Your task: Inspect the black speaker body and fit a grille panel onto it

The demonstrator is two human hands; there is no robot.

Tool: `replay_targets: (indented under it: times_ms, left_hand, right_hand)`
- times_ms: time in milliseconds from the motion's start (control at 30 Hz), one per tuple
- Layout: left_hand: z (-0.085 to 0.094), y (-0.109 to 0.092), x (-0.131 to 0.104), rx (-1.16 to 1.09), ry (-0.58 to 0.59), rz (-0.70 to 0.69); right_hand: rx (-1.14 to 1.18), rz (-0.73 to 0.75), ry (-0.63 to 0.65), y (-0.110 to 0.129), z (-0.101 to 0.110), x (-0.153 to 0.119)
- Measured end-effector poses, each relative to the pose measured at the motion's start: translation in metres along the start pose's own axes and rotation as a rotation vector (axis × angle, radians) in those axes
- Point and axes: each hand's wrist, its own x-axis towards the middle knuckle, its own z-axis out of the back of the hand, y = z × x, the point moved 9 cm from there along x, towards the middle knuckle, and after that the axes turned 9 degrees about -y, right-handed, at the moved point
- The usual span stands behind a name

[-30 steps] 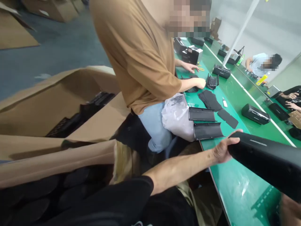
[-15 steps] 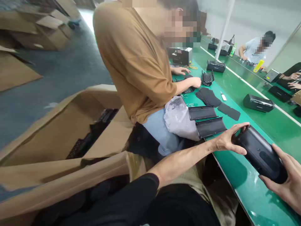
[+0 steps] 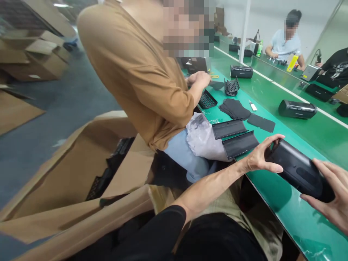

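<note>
Both hands' fingers (image 3: 272, 168) clasp the black speaker shell (image 3: 297, 169) at its ends.

A second ago the left hand (image 3: 259, 159) alone gripped one end of the black speaker (image 3: 297, 170), which stretched off toward the lower right; now the right hand (image 3: 330, 197) clasps its other end too, and the speaker lies low over the green desk (image 3: 307, 141) (the co-worker's hands (image 3: 199, 78) have drawn back together)
</note>
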Motion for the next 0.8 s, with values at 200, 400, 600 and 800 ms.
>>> replay_targets:
  times_ms: [200, 400, 600, 800]
  left_hand:
    - [0.015, 0.001, 0.010, -0.248, -0.073, 0.026]
    - [0.010, -0.003, 0.006, -0.285, -0.065, 0.028]
    - [0.010, 0.007, 0.011, -0.223, -0.077, 0.043]
    - [0.014, 0.014, 0.011, -0.065, -0.081, 0.076]
  right_hand:
    - [0.361, -0.662, -0.062, -0.044, -0.006, -0.049]
    - [0.480, -0.573, -0.166, -0.026, 0.002, -0.038]
    - [0.466, -0.682, -0.252, -0.027, 0.005, -0.039]
    - [0.568, -0.904, -0.140, -0.035, -0.017, -0.051]
